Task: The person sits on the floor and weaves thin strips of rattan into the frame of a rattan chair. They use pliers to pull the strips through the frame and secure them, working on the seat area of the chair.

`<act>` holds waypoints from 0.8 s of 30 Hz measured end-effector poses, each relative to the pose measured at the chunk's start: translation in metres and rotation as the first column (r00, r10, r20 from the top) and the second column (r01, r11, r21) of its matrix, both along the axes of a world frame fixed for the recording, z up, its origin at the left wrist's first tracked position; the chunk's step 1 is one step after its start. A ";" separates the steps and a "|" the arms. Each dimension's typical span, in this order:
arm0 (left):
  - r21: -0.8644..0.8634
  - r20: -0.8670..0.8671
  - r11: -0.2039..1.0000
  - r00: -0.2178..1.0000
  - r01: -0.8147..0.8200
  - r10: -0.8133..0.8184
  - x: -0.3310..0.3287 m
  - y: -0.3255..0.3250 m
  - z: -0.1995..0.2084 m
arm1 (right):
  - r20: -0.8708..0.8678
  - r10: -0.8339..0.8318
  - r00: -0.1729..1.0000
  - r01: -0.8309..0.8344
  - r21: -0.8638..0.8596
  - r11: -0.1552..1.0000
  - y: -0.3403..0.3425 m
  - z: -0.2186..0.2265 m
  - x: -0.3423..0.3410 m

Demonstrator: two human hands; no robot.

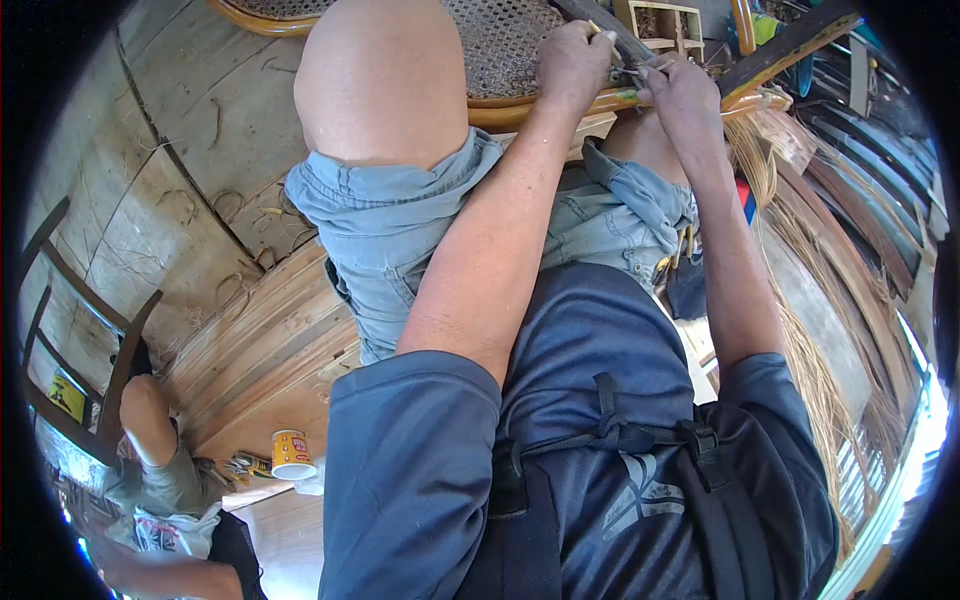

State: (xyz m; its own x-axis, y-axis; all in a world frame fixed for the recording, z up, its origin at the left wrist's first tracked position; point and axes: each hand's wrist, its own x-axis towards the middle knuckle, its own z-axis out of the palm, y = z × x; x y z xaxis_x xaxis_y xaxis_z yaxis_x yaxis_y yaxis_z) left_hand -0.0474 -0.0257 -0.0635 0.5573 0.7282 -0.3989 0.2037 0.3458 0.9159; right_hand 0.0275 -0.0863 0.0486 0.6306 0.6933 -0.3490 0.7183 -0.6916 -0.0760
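Note:
At the upper right, my left hand (578, 68) is closed with a slim pale-yellow stick (594, 28) showing between its fingers. Close beside it, my right hand (686, 95) has its fingers pinched together; what they hold is too small to make out. Both hands are over the varnished rim (515, 113) of a frame with a woven cane panel (500, 50), which lies across my knees. A dark wooden bar (785, 50) slants across the frame by my right hand.
Long bundles of cane strands (800, 330) hang along the right, near stacked curved wooden parts (850, 215). Wooden planks (265, 345) lie at left. A yellow cup (291, 453) stands by some tools. Another person (165, 480) sits at lower left beside a dark wooden chair frame (115, 400).

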 end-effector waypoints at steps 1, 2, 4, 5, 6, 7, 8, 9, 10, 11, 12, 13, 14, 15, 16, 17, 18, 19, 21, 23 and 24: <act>-0.010 0.017 0.999 0.999 0.036 -0.036 0.001 -0.001 0.001 | -0.032 -0.045 0.998 0.045 -0.005 0.999 0.001 0.003 -0.002; 0.015 0.003 0.998 0.999 0.054 -0.054 0.000 -0.001 0.002 | -0.037 -0.048 0.998 0.048 0.003 0.999 0.001 0.004 -0.004; 0.068 -0.025 0.994 0.996 0.089 -0.087 -0.001 -0.001 0.002 | -0.049 -0.051 0.997 0.052 0.024 0.998 0.002 0.006 -0.007; 0.079 -0.024 0.992 0.995 0.097 -0.095 -0.001 -0.001 0.001 | -0.035 -0.029 0.999 0.031 0.035 0.999 0.001 0.006 -0.006; 0.089 -0.023 0.991 0.994 0.105 -0.103 0.000 -0.002 -0.001 | -0.020 -0.009 1.000 0.009 0.045 0.999 -0.002 0.004 -0.005; 0.099 -0.022 0.988 0.993 0.115 -0.113 0.000 -0.003 -0.001 | -0.005 0.010 1.000 -0.010 0.055 0.998 -0.004 0.004 -0.004; 0.097 -0.030 0.989 0.993 0.115 -0.112 0.000 -0.003 -0.002 | -0.016 -0.004 1.000 0.005 0.065 0.998 -0.004 0.004 -0.005; 0.094 -0.039 0.989 0.993 0.115 -0.111 0.000 -0.002 -0.003 | -0.027 -0.018 0.999 0.020 0.076 0.997 -0.002 0.005 -0.005; 0.089 -0.050 0.989 0.993 0.114 -0.109 -0.001 -0.001 -0.003 | -0.042 -0.031 0.999 0.034 0.084 0.996 0.000 0.005 -0.007; 0.122 -0.070 0.983 0.989 0.137 -0.129 -0.002 -0.001 -0.002 | -0.036 -0.049 0.998 0.053 0.120 0.991 0.002 0.009 -0.010; 0.155 -0.090 0.975 0.985 0.160 -0.148 -0.003 -0.002 -0.001 | -0.031 -0.068 0.997 0.071 0.155 0.985 0.002 0.015 -0.016; 0.187 -0.110 0.965 0.980 0.186 -0.167 -0.004 -0.002 0.000 | -0.025 -0.088 0.996 0.091 0.191 0.977 0.002 0.019 -0.019; 0.169 -0.110 0.970 0.981 0.176 -0.159 -0.004 -0.003 -0.001 | -0.048 -0.109 0.993 0.117 0.198 0.973 0.001 0.018 -0.019; 0.151 -0.109 0.975 0.983 0.165 -0.150 -0.003 -0.003 -0.002 | -0.071 -0.130 0.989 0.142 0.205 0.968 0.000 0.017 -0.018; 0.135 -0.104 0.979 0.985 0.150 -0.137 -0.001 -0.002 -0.001 | -0.089 -0.147 0.985 0.163 0.214 0.963 0.001 0.017 -0.016; 0.182 -0.119 0.970 0.983 0.161 -0.141 0.001 -0.002 0.000 | -0.087 -0.152 0.985 0.168 0.229 0.959 0.002 0.019 -0.017; 0.229 -0.134 0.958 0.980 0.172 -0.144 0.003 -0.003 0.001 | -0.085 -0.157 0.984 0.173 0.243 0.954 0.004 0.022 -0.018; 0.268 -0.154 0.945 0.977 0.186 -0.149 0.002 -0.005 0.001 | -0.088 -0.163 0.983 0.181 0.251 0.951 0.004 0.023 -0.021; 0.319 -0.141 0.930 0.980 0.180 -0.141 0.001 -0.009 0.001 | -0.073 -0.164 0.984 0.177 0.259 0.950 0.004 0.026 -0.023; 0.358 -0.123 0.915 0.981 0.185 -0.150 0.003 -0.010 0.001 | -0.063 -0.173 0.983 0.184 0.276 0.944 0.003 0.027 -0.022; 0.367 -0.114 0.910 0.980 0.193 -0.162 0.003 -0.012 -0.001 | -0.064 -0.180 0.982 0.191 0.285 0.939 0.001 0.026 -0.021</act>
